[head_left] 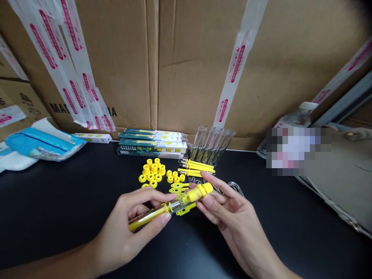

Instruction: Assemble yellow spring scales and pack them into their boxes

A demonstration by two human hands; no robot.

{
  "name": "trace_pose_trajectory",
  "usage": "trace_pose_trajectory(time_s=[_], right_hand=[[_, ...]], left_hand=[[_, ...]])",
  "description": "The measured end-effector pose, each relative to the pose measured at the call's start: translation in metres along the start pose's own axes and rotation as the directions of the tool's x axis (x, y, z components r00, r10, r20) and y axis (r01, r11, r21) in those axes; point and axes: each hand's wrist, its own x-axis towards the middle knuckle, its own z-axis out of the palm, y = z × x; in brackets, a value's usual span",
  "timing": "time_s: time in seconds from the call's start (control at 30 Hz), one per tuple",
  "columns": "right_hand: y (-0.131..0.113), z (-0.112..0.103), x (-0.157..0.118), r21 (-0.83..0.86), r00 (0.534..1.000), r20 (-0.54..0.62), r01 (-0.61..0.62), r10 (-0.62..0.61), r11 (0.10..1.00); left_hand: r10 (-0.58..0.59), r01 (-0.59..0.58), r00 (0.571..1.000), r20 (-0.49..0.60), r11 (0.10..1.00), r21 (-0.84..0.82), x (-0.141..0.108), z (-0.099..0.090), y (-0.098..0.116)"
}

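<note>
Left hand (124, 228) grips clear tube (154, 214) | right hand (232, 215) pinches yellow cap (207, 188) at tube's right end | tube tilts, lower centre of frame | yellow collars (154, 169) lie near frame centre

Left hand (123, 224) holding tubular spring scale (174, 205); right hand (236, 221) at its yellow end cap (207, 188); yellow collars (154, 169) beyond.

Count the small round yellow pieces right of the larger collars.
5 small round yellow pieces: two in the back row, three in the front, all beside the larger collars. Any behind the left hand would be hidden.
</note>
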Motion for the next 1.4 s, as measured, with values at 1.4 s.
trace_pose_trajectory(time_s=[1.4], right_hand=[[-0.0015,-0.0001,0.0016,-0.049,0.996,0.051,-0.071,0.073,0.996]], left_hand=[[-0.017,0.016,1.000,-0.017,0.998,-0.055,-0.0012,0.0030,-0.0025]])
